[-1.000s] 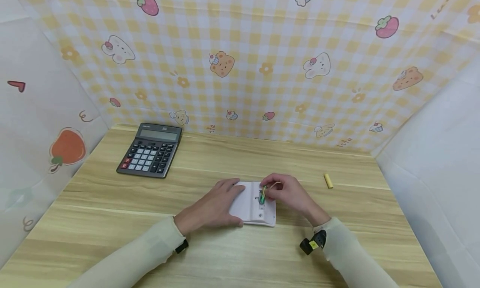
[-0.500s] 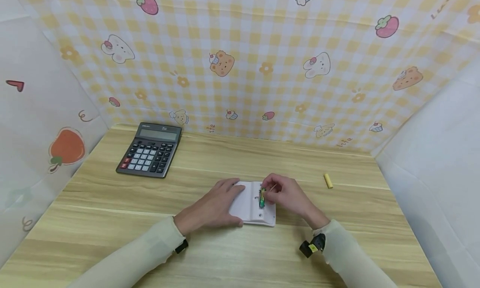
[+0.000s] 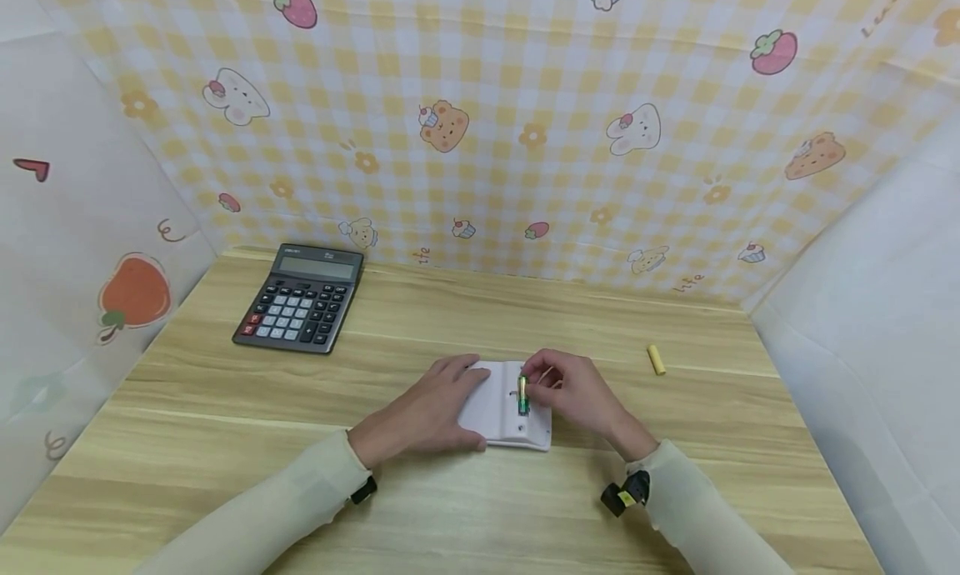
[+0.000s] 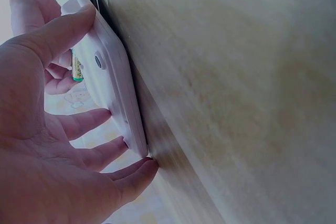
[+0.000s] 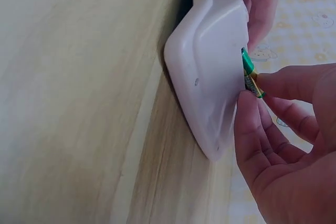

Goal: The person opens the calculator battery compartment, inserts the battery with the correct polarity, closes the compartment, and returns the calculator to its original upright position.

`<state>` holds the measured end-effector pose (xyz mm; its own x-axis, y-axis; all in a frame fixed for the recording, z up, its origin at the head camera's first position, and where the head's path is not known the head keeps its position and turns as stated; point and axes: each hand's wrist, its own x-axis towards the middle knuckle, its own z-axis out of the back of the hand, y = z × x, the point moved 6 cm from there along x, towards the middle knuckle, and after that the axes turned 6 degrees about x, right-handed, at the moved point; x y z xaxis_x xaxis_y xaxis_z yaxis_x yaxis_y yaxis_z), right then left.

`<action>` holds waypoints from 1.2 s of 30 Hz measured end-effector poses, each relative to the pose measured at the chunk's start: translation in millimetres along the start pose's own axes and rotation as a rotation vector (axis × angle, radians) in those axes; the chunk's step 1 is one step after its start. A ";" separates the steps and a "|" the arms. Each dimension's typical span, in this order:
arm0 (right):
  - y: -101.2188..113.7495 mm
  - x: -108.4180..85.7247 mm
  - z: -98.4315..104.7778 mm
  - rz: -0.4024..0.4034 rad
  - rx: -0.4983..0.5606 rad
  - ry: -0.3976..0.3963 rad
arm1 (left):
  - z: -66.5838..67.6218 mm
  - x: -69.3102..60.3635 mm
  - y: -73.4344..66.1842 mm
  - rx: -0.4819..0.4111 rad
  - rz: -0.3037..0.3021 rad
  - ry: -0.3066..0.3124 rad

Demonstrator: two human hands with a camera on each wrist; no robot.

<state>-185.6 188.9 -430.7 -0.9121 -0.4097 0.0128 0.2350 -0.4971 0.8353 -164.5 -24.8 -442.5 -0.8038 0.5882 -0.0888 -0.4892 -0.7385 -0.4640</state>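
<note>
A white device (image 3: pixel 487 412) lies flat on the table with a battery slot facing up; its kind is not plain. My left hand (image 3: pixel 435 404) holds it across the left part, thumb on the near edge and fingers on the far edge. With thumb and fingers, my right hand (image 3: pixel 573 392) pinches a green and yellow battery (image 3: pixel 522 396) at the slot. In the right wrist view, one end of the battery (image 5: pixel 248 64) sits in the slot, while the pinched end sticks out at a tilt.
A dark grey calculator (image 3: pixel 300 300) lies at the back left of the wooden table (image 3: pixel 480 508). Right of the hands is a small yellow cylinder (image 3: pixel 656 360). A checked cloth (image 3: pixel 495 142) hangs behind the table, with white cloth on both sides.
The battery has come down closer to the slot and lines up with it more. My right hand has shifted slightly with it. My left hand and the white device have stayed put.
</note>
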 end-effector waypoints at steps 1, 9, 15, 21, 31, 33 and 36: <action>0.8 -0.8 -0.2 0.012 -0.013 -0.004 | -0.1 0.0 0.1 0.000 0.002 0.000; 8.5 -12.1 0.6 0.077 -0.087 0.026 | 1.3 0.2 -0.5 0.014 0.005 0.001; 7.0 -19.1 -0.6 0.079 -0.119 0.080 | 1.1 0.2 -0.5 0.018 0.012 0.006; 4.8 -24.1 -3.5 0.078 -0.177 0.089 | 0.9 0.1 -0.8 0.010 0.008 0.009; 7.3 -25.6 -8.1 0.101 -0.252 0.079 | 1.9 0.0 -1.3 0.014 -0.002 0.005; 7.8 -25.4 -8.6 0.100 -0.254 0.085 | 1.8 0.0 -1.4 0.014 -0.004 0.004; 7.8 -24.9 -10.0 0.095 -0.256 0.097 | 1.7 0.0 -1.5 0.014 -0.006 0.000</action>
<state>-157.7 187.6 -429.9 -0.8484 -0.5289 0.0209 0.4059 -0.6248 0.6670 -164.3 -24.3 -440.3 -0.8007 0.5928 -0.0858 -0.4989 -0.7393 -0.4522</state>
